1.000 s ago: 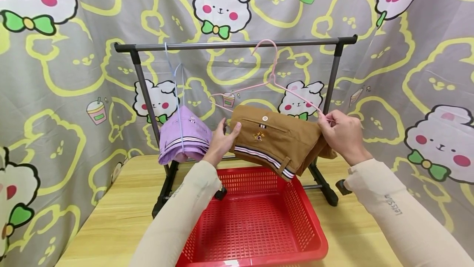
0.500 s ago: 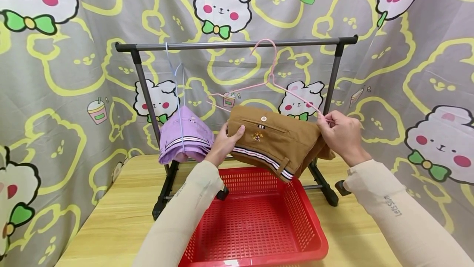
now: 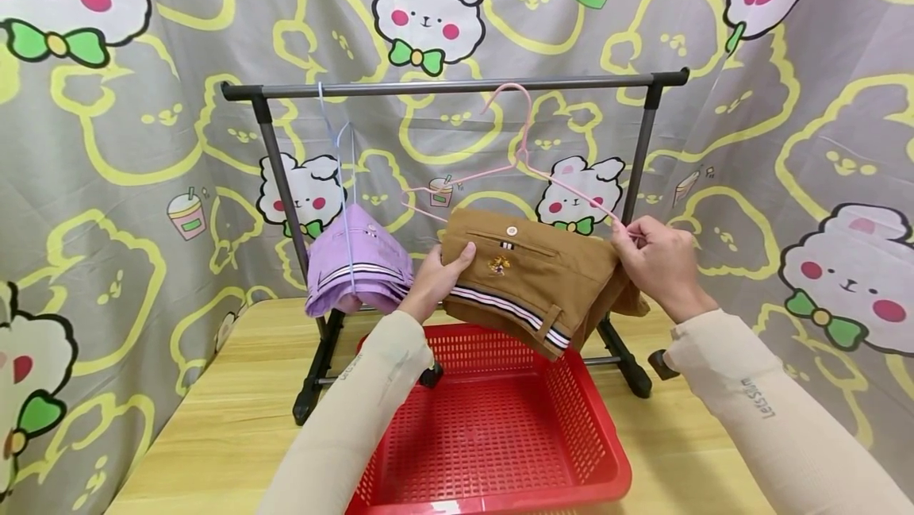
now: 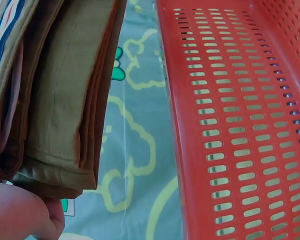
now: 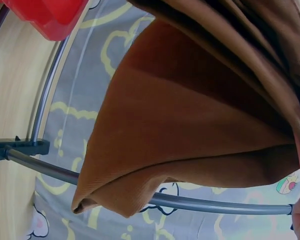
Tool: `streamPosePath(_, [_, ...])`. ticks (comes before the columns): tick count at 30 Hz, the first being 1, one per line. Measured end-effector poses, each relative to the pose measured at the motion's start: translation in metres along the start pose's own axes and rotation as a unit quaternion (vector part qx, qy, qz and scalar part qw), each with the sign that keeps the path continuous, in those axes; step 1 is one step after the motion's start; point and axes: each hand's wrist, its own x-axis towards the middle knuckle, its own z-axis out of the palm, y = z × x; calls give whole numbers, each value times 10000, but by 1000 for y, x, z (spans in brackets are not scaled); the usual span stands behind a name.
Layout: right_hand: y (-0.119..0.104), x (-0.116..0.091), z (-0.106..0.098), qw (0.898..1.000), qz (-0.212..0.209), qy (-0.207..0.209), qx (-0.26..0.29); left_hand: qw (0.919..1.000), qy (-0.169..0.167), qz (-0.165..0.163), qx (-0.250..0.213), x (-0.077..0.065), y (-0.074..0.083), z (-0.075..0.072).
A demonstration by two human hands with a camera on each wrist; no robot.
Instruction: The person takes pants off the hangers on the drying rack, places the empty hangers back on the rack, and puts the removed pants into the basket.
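Folded brown trousers [image 3: 528, 269], with a white button and striped waistband trim, hang over a pink clothes hanger [image 3: 517, 159]. My right hand [image 3: 660, 261] pinches the hanger's right shoulder, beside the trousers' right end. With thumb in front and fingers behind, my left hand [image 3: 441, 277] grips the trousers' left edge. The hanger's hook overlaps the rack's rail [image 3: 400, 89] in the head view. In the left wrist view, the folded layers [image 4: 65, 90] hang above my left hand [image 4: 27, 212]. A brown flap [image 5: 180, 115] droops open in the right wrist view.
Purple trousers [image 3: 357, 257] hang from a blue hanger [image 3: 339, 134] at the rack's left. A red perforated basket [image 3: 607, 436] stands on the wooden table [image 3: 207, 388] below my hands. A patterned curtain [image 3: 457, 134] closes off the back and sides.
My left hand has moved right and taken hold of the trousers' left edge. The pink hanger and trousers have dropped slightly. My right hand keeps its pinch on the hanger.
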Motion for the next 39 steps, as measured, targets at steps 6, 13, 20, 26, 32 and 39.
streamPosePath(6, [4,-1,-1,10000,-65,-32,-10,9996,-121,-49,252,2,1,0])
streamPosePath(13, [4,0,0,9997,-214,47,48,9983,-438,-385,17,0,7,-4])
streamPosePath(20, [6,0,-2,9996,-267,118,59,9901,-855,-834,-744,-3,13,-5])
streamPosePath(26, [6,-1,-4,9999,-147,-9,57,9771,-1219,-1080,-1366,-4,17,-6])
streamPosePath(32, [5,-3,-7,10000,-41,-79,-4,9689,-1399,-1218,-1637,-6,18,-5])
streamPosePath(39, [7,-4,-9,10000,3,-53,-21,9603,-1590,-1267,-1912,-9,21,-4])
